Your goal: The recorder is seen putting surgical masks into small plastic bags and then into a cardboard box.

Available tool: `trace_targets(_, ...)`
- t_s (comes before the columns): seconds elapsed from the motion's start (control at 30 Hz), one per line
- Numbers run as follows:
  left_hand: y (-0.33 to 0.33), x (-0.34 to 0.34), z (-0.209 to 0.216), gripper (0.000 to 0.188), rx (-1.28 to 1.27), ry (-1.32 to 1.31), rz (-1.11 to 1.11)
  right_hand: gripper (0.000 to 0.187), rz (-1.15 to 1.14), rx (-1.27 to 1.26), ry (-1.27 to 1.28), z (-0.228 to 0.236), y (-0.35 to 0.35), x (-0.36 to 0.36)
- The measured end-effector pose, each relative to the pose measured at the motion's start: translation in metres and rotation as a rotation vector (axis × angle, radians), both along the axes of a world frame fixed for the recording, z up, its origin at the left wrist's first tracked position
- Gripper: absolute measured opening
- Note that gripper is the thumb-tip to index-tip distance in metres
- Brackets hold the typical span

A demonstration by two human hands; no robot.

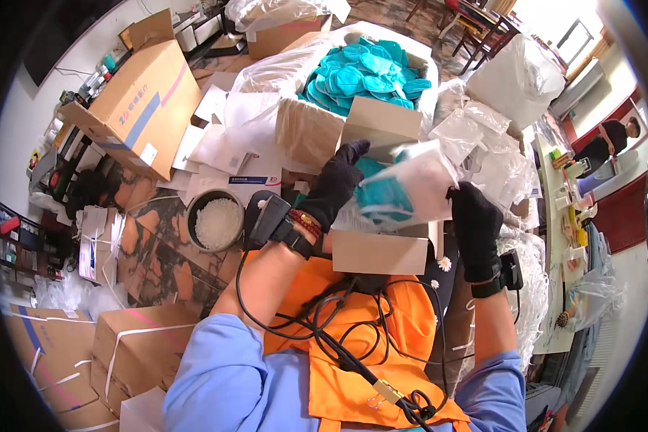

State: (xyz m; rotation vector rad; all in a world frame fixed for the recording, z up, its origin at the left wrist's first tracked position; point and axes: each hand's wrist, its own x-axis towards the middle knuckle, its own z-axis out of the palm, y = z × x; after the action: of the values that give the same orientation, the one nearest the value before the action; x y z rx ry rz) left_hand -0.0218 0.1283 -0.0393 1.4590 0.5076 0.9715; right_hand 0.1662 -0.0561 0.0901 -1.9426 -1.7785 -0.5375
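Both my hands wear black gloves. My right hand (477, 227) is closed, pinching the right edge of a clear plastic bag (433, 178) that holds folded teal pieces (383, 198). The bag is tilted over a small open cardboard box (379, 253) in front of me, its flaps standing up at the near and far sides. My left hand (340, 180) lies along the box's left side, fingers bent together over the edge by the far flap; its thumb is hidden. More teal pieces show inside the box, partly behind the bag.
Beyond the box stands a large plastic-lined carton (306, 133) heaped with teal pieces (371, 68). Clear plastic bags (486, 140) pile up at right. A bucket of white granules (219, 223) stands left, near a tall carton (140, 108). Cables (338, 324) cross my orange apron. Another person (612, 144) is far right.
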Motion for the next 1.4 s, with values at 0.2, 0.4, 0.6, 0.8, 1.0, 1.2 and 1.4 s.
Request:
trace_targets(0.2,-0.011,0.006,0.030,0.056,0.160,0.204,-0.296,0.011,0.033,0.052,0.291,0.011,-0.003,0.006)
trace_targets(0.4,-0.024,-0.006,0.038,0.040,0.082,0.237,-0.182,0.011,-0.001,0.145,0.251,0.008,-0.007,0.018)
trace_targets(0.6,-0.022,-0.010,0.028,0.053,0.228,0.533,0.158,0.011,-0.062,0.240,0.424,0.002,-0.020,0.048)
trace_targets(0.8,-0.022,0.012,0.046,0.058,0.268,0.162,0.007,0.012,-0.047,0.119,0.558,-0.006,-0.031,0.049)
trace_targets(1.0,-0.020,0.011,0.041,0.035,-0.076,0.043,-0.231,0.013,-0.068,0.118,0.639,-0.011,-0.031,0.044)
trace_targets(1.2,-0.020,0.018,0.039,0.037,-0.068,-0.161,-0.269,0.016,-0.051,0.013,0.629,-0.013,-0.031,0.039)
trace_targets(1.4,-0.030,0.020,0.040,0.043,0.030,-0.078,-0.317,0.018,-0.020,0.079,0.769,-0.026,-0.030,0.039)
